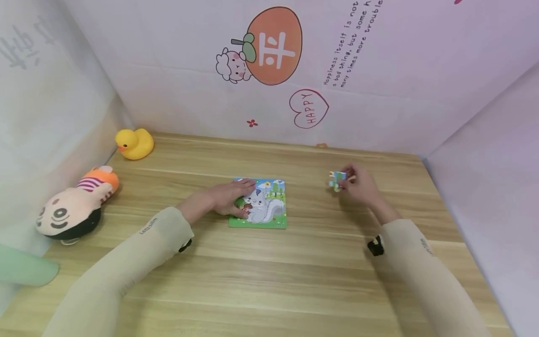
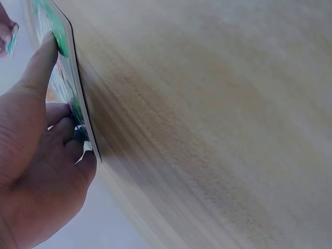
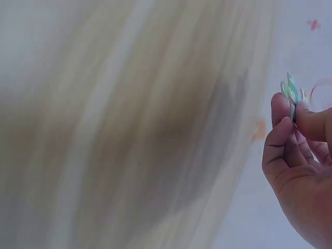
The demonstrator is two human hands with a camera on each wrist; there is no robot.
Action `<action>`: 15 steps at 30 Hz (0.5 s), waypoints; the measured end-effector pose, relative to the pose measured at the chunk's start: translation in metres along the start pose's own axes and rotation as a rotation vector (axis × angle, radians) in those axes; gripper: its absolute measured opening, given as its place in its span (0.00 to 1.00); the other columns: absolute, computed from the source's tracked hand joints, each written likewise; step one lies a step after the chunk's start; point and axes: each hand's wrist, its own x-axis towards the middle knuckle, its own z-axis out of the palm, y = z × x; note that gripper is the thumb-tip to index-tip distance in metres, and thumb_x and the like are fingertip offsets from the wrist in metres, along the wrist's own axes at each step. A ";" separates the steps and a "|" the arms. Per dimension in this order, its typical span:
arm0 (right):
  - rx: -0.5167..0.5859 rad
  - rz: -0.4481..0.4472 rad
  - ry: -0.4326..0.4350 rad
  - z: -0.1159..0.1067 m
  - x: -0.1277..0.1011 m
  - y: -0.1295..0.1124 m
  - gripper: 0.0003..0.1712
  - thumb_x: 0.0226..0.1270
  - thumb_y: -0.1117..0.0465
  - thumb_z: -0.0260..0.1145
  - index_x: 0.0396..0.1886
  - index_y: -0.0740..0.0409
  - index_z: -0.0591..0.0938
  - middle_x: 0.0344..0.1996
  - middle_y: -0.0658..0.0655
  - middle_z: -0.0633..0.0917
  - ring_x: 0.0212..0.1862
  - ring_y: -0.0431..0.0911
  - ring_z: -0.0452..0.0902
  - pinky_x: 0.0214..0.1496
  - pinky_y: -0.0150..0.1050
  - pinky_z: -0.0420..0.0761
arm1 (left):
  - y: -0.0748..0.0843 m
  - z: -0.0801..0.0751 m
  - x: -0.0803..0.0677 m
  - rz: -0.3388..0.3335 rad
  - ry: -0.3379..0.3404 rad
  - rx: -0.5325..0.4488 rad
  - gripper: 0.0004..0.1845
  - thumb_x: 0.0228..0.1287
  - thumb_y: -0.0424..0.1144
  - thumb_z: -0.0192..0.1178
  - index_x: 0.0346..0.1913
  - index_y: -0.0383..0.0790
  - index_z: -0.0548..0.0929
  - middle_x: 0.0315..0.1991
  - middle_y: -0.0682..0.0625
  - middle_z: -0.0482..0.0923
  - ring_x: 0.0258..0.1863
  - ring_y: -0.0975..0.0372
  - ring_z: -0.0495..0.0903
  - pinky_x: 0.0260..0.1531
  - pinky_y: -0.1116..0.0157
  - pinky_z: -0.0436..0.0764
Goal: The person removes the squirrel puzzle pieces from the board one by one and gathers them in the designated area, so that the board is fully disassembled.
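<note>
A small square puzzle board (image 1: 265, 204) with a grey squirrel picture lies mid-table. My left hand (image 1: 229, 196) rests flat on its left part, fingers straight across the picture; in the left wrist view the thumb and fingers of that hand (image 2: 36, 129) sit at the edge of the board (image 2: 67, 88). To the right, my right hand (image 1: 358, 185) is raised a little above the table and pinches a small blue-green puzzle piece (image 1: 337, 179) between thumb and fingers. The right wrist view shows the piece (image 3: 290, 93) held at the tips of the right hand (image 3: 298, 155).
A yellow rubber duck (image 1: 134, 143) sits at the back left of the wooden table (image 1: 269, 281). A plush doll (image 1: 76, 206) lies at the left edge. Pink printed walls enclose the table at back and right, a pale wall at left.
</note>
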 end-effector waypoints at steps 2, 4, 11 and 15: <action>-0.028 0.011 0.002 -0.011 -0.007 0.014 0.16 0.71 0.74 0.63 0.55 0.76 0.75 0.44 0.73 0.82 0.40 0.53 0.85 0.38 0.27 0.87 | 0.000 0.000 0.001 -0.004 0.000 0.002 0.52 0.70 0.56 0.66 0.84 0.37 0.50 0.87 0.45 0.40 0.87 0.48 0.40 0.87 0.47 0.46; -0.043 0.022 0.000 -0.019 -0.014 0.027 0.15 0.71 0.75 0.64 0.55 0.75 0.75 0.44 0.73 0.82 0.41 0.54 0.85 0.38 0.26 0.87 | -0.001 0.001 0.001 -0.004 -0.001 0.006 0.52 0.70 0.56 0.66 0.84 0.38 0.50 0.87 0.45 0.40 0.87 0.49 0.40 0.87 0.47 0.45; -0.065 0.041 -0.016 -0.032 -0.032 0.055 0.15 0.70 0.76 0.64 0.55 0.76 0.76 0.43 0.73 0.81 0.39 0.49 0.86 0.36 0.26 0.87 | -0.002 -0.001 -0.001 0.002 -0.005 0.011 0.52 0.70 0.57 0.65 0.84 0.37 0.49 0.87 0.44 0.40 0.87 0.48 0.39 0.87 0.47 0.45; -0.073 0.068 -0.034 -0.036 -0.036 0.062 0.16 0.72 0.75 0.63 0.56 0.76 0.75 0.44 0.73 0.81 0.38 0.45 0.85 0.34 0.27 0.87 | -0.002 -0.001 -0.001 -0.001 -0.006 0.011 0.52 0.70 0.57 0.66 0.84 0.37 0.49 0.87 0.45 0.40 0.87 0.49 0.39 0.87 0.47 0.45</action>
